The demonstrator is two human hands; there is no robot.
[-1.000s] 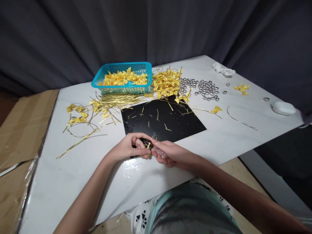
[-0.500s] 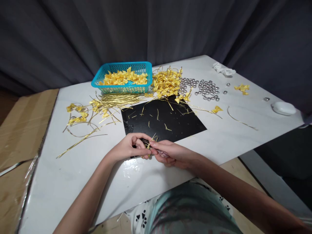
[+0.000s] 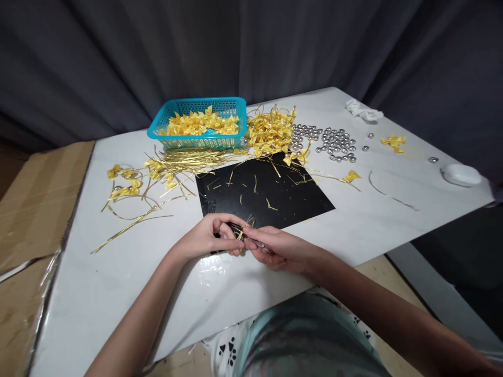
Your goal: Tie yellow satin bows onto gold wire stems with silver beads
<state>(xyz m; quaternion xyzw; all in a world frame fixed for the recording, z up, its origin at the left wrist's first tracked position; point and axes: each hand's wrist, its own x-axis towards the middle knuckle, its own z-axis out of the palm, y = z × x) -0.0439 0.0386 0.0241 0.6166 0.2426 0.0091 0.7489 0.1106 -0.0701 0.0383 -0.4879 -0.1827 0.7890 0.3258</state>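
Both hands meet over the near edge of the black mat [image 3: 271, 193]. My left hand [image 3: 214, 235] is closed, pinching a gold twist tie [image 3: 240, 235] between thumb and fingers; a bit of yellow shows beneath its fingertips. My right hand [image 3: 283, 248] is wrapped round a slim hand tool with a dark tip and pale pinkish handles [image 3: 259, 244]. The tool's tip reaches toward the left fingers, beside the gold tie. Fingers cover most of the tool, so its exact kind cannot be made out.
A blue basket [image 3: 157, 128] holds yellow ribbon bows [image 3: 200, 123]. Beside it lie gold ties [image 3: 192, 158], a heap of bows with ties [image 3: 271, 131] and silver teardrop beads [image 3: 338, 142]. A white oval object [image 3: 460, 175] and crumpled tissue [image 3: 363, 111] sit at right.
The hands hold nearly the same pose at the mat's edge, with only a slight shift of the right fingers and tool. The camera view has moved a little.
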